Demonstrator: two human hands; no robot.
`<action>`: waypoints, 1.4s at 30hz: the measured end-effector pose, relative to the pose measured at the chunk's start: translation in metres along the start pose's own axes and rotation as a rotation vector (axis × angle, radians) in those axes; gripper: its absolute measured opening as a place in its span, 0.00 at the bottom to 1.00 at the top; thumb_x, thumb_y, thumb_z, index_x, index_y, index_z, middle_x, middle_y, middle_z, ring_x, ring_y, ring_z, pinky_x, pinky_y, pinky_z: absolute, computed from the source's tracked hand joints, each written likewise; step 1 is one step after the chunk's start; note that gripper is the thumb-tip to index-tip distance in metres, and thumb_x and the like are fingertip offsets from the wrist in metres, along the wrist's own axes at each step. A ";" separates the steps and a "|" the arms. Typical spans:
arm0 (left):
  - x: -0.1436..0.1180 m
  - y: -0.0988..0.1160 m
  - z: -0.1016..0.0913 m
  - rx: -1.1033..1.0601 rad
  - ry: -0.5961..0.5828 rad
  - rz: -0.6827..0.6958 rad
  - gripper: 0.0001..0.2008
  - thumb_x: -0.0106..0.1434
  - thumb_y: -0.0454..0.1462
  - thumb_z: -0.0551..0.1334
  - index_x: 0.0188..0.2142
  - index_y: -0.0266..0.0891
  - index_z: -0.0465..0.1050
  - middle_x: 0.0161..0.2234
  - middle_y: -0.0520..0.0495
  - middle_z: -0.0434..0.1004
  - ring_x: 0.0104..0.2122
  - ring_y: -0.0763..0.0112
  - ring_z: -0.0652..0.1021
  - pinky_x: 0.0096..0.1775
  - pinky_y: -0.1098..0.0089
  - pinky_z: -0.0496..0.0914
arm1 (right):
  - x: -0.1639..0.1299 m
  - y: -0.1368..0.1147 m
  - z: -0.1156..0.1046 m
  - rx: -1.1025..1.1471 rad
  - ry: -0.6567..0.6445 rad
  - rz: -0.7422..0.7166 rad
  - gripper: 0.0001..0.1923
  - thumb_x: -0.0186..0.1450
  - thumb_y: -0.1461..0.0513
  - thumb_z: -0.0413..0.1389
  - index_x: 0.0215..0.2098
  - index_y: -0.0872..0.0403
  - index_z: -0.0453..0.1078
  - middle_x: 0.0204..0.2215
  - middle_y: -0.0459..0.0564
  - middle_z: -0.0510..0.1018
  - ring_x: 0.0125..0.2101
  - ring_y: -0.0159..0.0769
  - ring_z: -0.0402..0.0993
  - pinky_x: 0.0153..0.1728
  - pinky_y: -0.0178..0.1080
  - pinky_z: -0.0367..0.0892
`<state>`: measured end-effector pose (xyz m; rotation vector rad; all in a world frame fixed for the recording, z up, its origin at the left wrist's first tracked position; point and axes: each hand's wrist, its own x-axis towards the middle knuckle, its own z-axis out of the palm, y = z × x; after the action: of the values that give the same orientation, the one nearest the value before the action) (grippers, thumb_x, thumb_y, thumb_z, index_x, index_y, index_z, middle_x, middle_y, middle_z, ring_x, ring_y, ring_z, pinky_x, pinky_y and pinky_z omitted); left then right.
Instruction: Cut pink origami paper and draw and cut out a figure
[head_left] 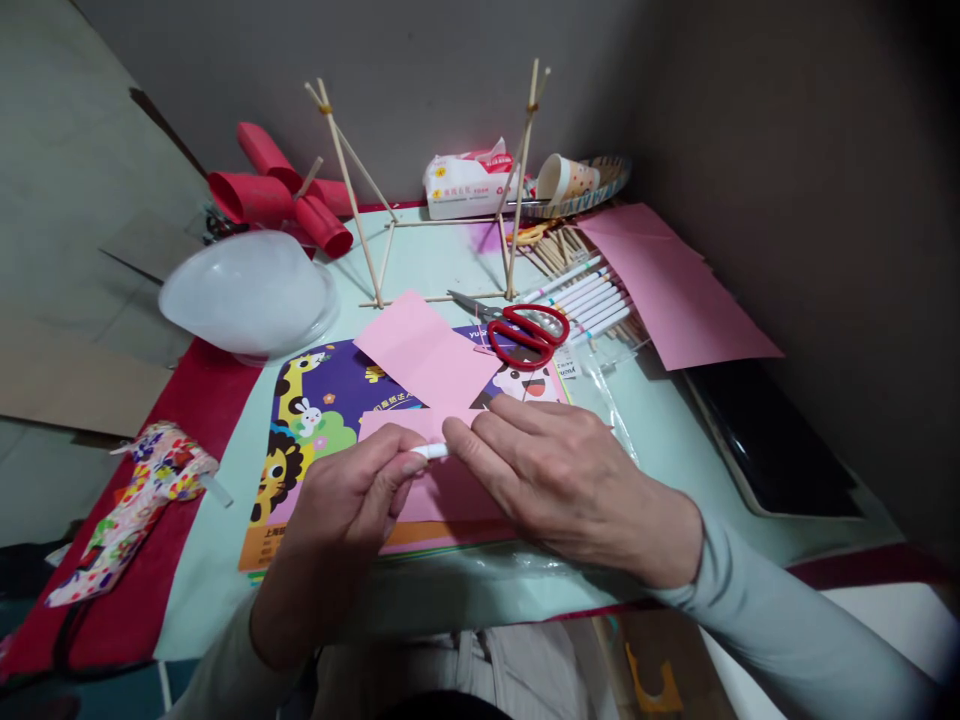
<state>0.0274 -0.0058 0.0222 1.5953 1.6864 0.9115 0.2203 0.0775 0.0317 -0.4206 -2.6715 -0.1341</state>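
Note:
Between my two hands is a slim white marker [433,451], of which only a short length shows. My left hand [360,490] pinches its left end with thumb and forefinger. My right hand [570,470] is closed over the other end, its thumb tip against the white barrel, and hides the rest. Under the hands lies a pink paper sheet [450,490], with a smaller pink paper square [427,350] just beyond it. Both rest on a colourful cartoon-animal paper pack [322,400]. Red-handled scissors [529,337] lie beyond my right hand.
A stick frame [442,300] stands at the back. Several markers [592,300], pink sheets [675,290] and a dark tablet-like slab [772,440] lie right. Left are a translucent bowl [240,290], red tubes [262,195] and a patterned fabric piece [142,500]. Tissues [465,190] and a paper cup [566,180] stand behind.

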 end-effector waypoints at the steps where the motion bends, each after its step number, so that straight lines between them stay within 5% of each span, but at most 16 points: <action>1: 0.000 -0.001 0.000 0.117 0.030 0.086 0.13 0.72 0.39 0.54 0.31 0.42 0.69 0.19 0.58 0.65 0.19 0.78 0.67 0.25 0.74 0.62 | 0.000 -0.001 0.001 -0.003 0.003 0.001 0.17 0.74 0.67 0.43 0.45 0.61 0.75 0.28 0.49 0.70 0.30 0.41 0.63 0.27 0.44 0.54; 6: 0.001 0.000 0.001 0.357 0.192 0.339 0.07 0.70 0.32 0.54 0.37 0.41 0.70 0.32 0.53 0.77 0.30 0.76 0.76 0.35 0.75 0.67 | 0.001 -0.003 0.004 -0.046 0.070 -0.016 0.15 0.73 0.69 0.45 0.43 0.61 0.75 0.27 0.49 0.70 0.30 0.40 0.63 0.29 0.44 0.55; 15: 0.005 0.000 -0.007 0.004 -0.051 0.111 0.12 0.71 0.34 0.54 0.33 0.44 0.73 0.23 0.61 0.74 0.22 0.82 0.75 0.28 0.82 0.68 | 0.002 0.000 0.002 0.038 0.014 0.004 0.19 0.74 0.68 0.42 0.43 0.62 0.75 0.28 0.50 0.71 0.30 0.40 0.62 0.26 0.43 0.53; 22: 0.002 0.007 -0.001 -0.231 0.129 -0.099 0.04 0.65 0.36 0.64 0.36 0.46 0.79 0.29 0.57 0.82 0.28 0.76 0.81 0.33 0.79 0.75 | 0.000 0.001 0.006 0.107 -0.028 0.057 0.16 0.73 0.67 0.44 0.48 0.63 0.72 0.30 0.50 0.73 0.31 0.40 0.64 0.26 0.42 0.53; 27: 0.002 0.014 0.001 -0.420 0.191 -0.235 0.10 0.64 0.41 0.65 0.43 0.41 0.76 0.24 0.54 0.78 0.20 0.71 0.77 0.24 0.72 0.74 | 0.007 0.005 0.008 -0.038 -0.055 0.208 0.12 0.71 0.67 0.48 0.45 0.60 0.72 0.32 0.53 0.76 0.33 0.42 0.66 0.26 0.41 0.52; 33: 0.000 0.013 0.001 -0.029 0.339 -0.078 0.01 0.61 0.36 0.63 0.34 0.43 0.73 0.20 0.58 0.68 0.19 0.75 0.70 0.23 0.73 0.64 | 0.029 0.013 0.026 -0.089 -0.365 0.284 0.05 0.69 0.68 0.53 0.39 0.60 0.71 0.37 0.56 0.78 0.37 0.44 0.71 0.27 0.41 0.51; 37: 0.000 0.008 -0.003 0.157 0.370 0.049 0.04 0.64 0.35 0.61 0.32 0.43 0.73 0.24 0.56 0.73 0.21 0.75 0.70 0.29 0.71 0.65 | 0.033 0.019 0.032 -0.029 -0.369 0.166 0.06 0.72 0.68 0.50 0.42 0.60 0.70 0.40 0.55 0.77 0.41 0.41 0.71 0.30 0.40 0.55; 42: -0.001 0.004 -0.003 0.078 0.311 0.057 0.05 0.68 0.36 0.59 0.34 0.43 0.71 0.31 0.54 0.77 0.25 0.75 0.75 0.31 0.72 0.68 | 0.029 0.027 0.028 0.047 -0.334 0.119 0.08 0.74 0.68 0.49 0.43 0.60 0.70 0.43 0.57 0.77 0.42 0.38 0.71 0.33 0.38 0.59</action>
<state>0.0274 -0.0067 0.0269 1.6247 1.9149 1.1849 0.1929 0.1150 0.0197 -0.6348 -2.9577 0.0389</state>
